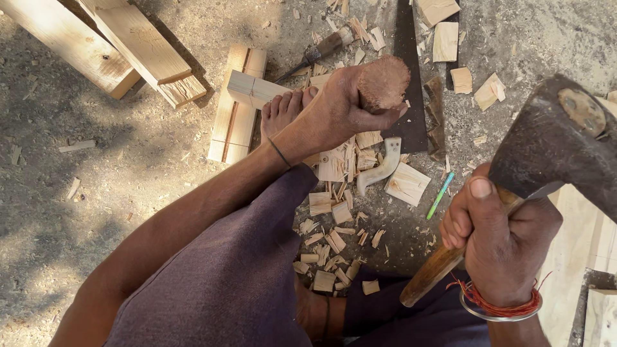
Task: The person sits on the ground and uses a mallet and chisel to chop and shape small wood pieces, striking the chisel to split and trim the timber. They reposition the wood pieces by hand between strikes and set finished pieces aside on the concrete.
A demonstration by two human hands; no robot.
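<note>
Left hand: wrapped around reddish-brown wood piece, held upright over wood chips.
Right hand: fist closed on raised hatchet handle.
Ground: saw blade, green pen.

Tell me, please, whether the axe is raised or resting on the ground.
Raised. The right hand grips the axe by its wooden handle, the head up near the camera, well above the wood chips on the ground.
</note>
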